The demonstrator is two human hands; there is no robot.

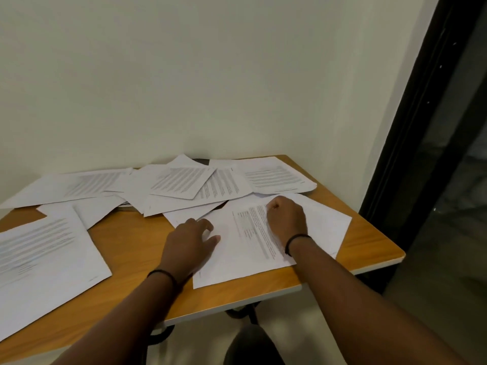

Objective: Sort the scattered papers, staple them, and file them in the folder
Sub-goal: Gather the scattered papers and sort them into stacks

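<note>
left hand [189, 241]: we rest it on the near sheet [237, 248], fingers [208, 226] loosely spread | right hand [286, 219]: fingers curled on that sheet's far part, whether they pinch it we cannot tell | papers [181, 183]: scattered across the bench [137, 241], far and left | dark object [200, 162]: part hidden under far papers

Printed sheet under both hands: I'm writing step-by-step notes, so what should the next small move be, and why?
Probably lift the sheet clear and start a pile on bare table. The left hand rests on its left part, the right hand is curled at its top edge, and the other papers lie scattered and overlapping behind.
</note>
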